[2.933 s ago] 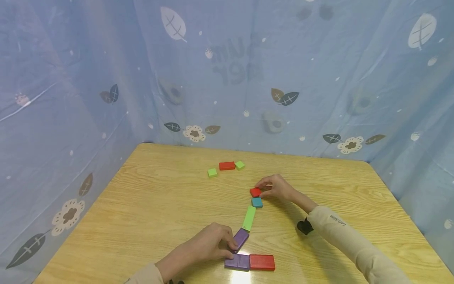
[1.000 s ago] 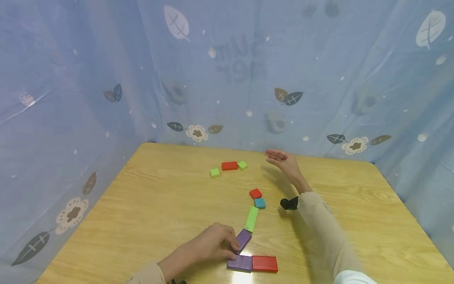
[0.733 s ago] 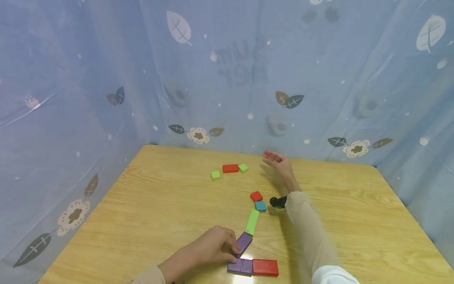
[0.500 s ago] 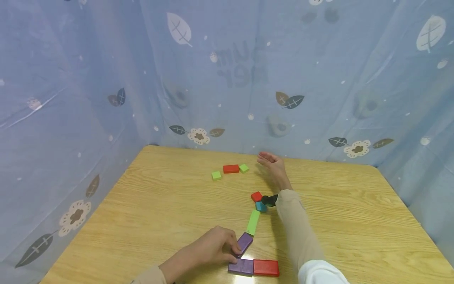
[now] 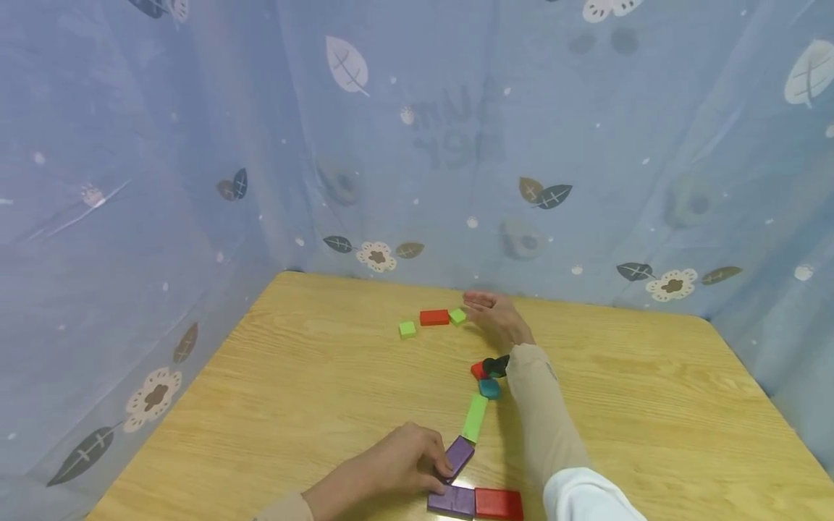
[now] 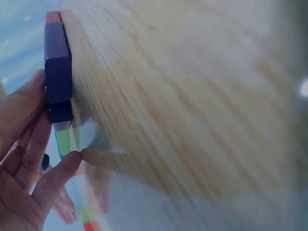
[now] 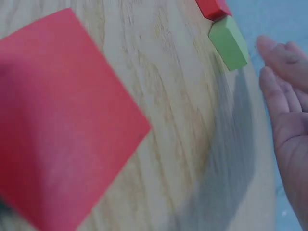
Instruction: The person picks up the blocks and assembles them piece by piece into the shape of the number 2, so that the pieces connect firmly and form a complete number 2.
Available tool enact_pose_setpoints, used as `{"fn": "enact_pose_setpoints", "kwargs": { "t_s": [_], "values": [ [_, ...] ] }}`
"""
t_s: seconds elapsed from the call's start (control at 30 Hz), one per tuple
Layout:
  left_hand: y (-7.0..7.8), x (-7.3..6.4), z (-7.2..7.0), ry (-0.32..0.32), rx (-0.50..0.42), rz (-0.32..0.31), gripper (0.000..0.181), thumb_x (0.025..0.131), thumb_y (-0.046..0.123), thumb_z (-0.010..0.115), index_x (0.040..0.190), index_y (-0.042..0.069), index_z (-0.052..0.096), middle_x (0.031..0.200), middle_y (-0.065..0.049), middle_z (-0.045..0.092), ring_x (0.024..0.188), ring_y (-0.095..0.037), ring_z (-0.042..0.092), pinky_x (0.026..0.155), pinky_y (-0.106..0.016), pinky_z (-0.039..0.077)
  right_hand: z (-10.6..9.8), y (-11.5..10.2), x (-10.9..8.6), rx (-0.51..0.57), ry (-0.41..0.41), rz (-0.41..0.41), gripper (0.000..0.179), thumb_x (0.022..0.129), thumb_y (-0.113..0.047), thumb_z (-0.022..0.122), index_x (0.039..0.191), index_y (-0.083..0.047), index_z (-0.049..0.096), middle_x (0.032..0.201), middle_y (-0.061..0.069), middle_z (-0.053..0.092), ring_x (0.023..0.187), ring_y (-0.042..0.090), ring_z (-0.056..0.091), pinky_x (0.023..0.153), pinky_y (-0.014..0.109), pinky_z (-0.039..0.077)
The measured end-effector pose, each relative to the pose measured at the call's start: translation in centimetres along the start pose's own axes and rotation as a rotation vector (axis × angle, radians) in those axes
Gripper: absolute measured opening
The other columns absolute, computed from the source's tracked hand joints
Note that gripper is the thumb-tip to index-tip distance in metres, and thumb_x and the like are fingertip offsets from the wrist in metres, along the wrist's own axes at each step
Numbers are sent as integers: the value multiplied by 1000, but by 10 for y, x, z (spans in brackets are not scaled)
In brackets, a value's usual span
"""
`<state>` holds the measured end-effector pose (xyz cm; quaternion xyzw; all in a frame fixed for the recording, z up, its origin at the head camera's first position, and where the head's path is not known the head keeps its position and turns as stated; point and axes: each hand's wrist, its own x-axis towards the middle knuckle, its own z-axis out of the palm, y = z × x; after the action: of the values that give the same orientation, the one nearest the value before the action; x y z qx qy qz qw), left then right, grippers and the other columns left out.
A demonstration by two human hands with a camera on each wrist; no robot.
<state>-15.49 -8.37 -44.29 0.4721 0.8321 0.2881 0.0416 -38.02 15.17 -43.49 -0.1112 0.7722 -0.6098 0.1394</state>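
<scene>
My left hand rests at two purple blocks: a finger touches the slanted purple block, and the thumb touches the flat purple block. In the left wrist view its fingers lie spread beside a dark purple block. My right hand hovers near the back edge with fingers extended and nothing held. Just left of it sits a small green block, also a green block in the right wrist view. A long green block, blue block and small red block continue the line.
A red block adjoins the flat purple one. Farther back lie a long red block and another small green block. The black camera piece at my right wrist partly covers the small red block. A blue patterned curtain surrounds the wooden table.
My right hand left the small red block, went to the back, then shifted left toward the small green block. My left hand stays at the purple blocks. The view has shifted slightly.
</scene>
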Motion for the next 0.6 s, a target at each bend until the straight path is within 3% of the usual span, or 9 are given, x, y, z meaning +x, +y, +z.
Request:
{"fn": "enact_pose_setpoints", "kwargs": {
  "t_s": [0.13, 0.33, 0.6],
  "values": [
    [-1, -1, 1, 6, 5, 9, 16, 77, 19, 80, 91, 13, 77, 87, 12, 67, 83, 11, 55, 76, -3, 41, 3, -1, 5, -82, -55, -21, 54, 84, 13, 63, 135, 4, 49, 140, 20, 47, 132, 33, 41, 106, 44, 37],
    [-1, -2, 3, 6, -4, -5, 15, 77, 19, 80, 91, 13, 77, 86, 13, 66, 83, 11, 54, 75, -3, 41, 6, 3, 8, -198, -89, -39, 50, 82, 9, 68, 130, 4, 55, 135, 19, 53, 130, 36, 42, 104, 45, 39],
    [-1, -1, -1, -12, -8, -40, 16, 78, 21, 79, 92, 14, 77, 86, 13, 66, 81, 11, 54, 74, -3, 42, 3, -3, 5, -289, 1, -58, 38, 86, -1, 69, 123, 2, 61, 129, 19, 57, 121, 36, 50, 98, 45, 45]
  ]
}}
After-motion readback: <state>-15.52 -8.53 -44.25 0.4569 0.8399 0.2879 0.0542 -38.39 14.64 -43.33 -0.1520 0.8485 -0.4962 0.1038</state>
